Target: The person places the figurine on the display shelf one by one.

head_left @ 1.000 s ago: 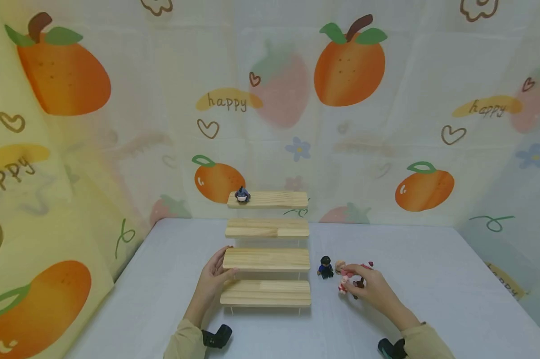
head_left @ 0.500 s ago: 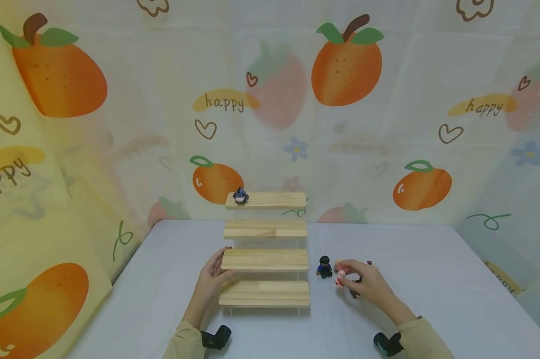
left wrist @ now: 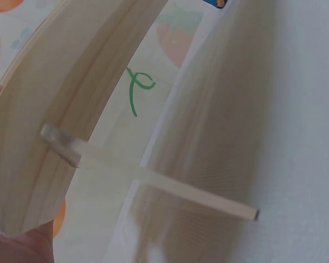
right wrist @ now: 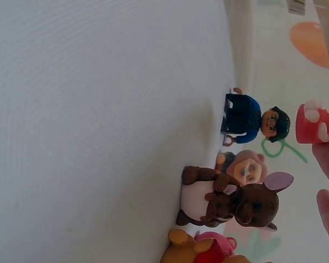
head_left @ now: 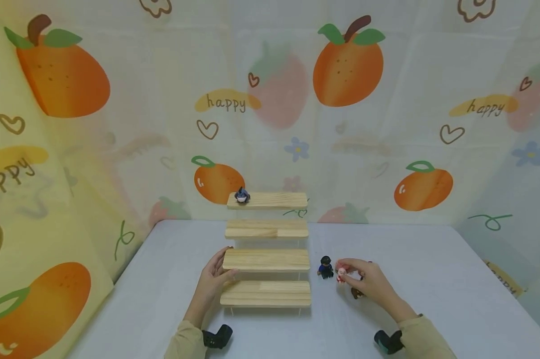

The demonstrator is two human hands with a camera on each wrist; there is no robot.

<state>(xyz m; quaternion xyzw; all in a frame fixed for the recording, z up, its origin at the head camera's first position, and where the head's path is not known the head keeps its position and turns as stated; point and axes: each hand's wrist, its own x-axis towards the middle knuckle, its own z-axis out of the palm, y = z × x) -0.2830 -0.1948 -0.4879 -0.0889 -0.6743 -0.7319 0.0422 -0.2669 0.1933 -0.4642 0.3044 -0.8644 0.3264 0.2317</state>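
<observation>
A tiered display shelf (head_left: pixel 266 260) with light wooden boards stands mid-table. At the left end of its second board from the bottom, my left hand (head_left: pixel 213 279) grips the wood, thumb on the front edge; the left wrist view shows that board and a clear support strip close up. My right hand (head_left: pixel 372 283) pinches a small pink-and-red pig figurine (head_left: pixel 341 275), seen above the table in the right wrist view. Below it stand a brown kangaroo figurine (right wrist: pixel 230 203), a dark-blue-clad toy man (head_left: pixel 326 268) and a furry-hooded figurine (right wrist: pixel 249 167).
On the top board's left end sits a blue-grey figurine (head_left: pixel 241 195). A yellow figurine in red (right wrist: pixel 203 249) is partly cut off in the right wrist view. A fruit-print cloth (head_left: pixel 270 144) hangs behind the white table (head_left: pixel 413 279).
My right hand has lifted the pig figurine slightly and drawn it a little toward the toy man. The left hand keeps its place on the shelf.
</observation>
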